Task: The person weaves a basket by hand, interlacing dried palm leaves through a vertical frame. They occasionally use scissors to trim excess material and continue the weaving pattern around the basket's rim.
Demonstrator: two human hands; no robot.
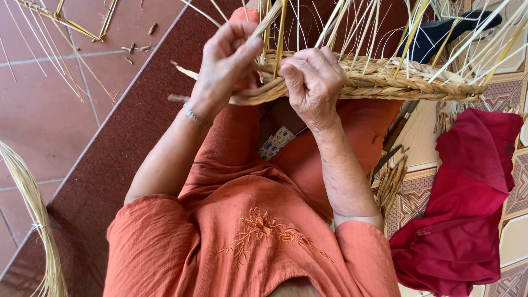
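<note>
Now we pinch a straw strand (268,22) in our left hand (226,60) while our right hand (312,82) closes on the woven basket rim (385,80), running rightward across our lap.

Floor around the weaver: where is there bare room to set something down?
Bare terracotta tiles lie at upper left, bordered by loose straw stalks, the dark mat and the straw bundle. The right side is crowded: red cloth, tools, and the woven basket rim under the left hand and right hand.
</note>
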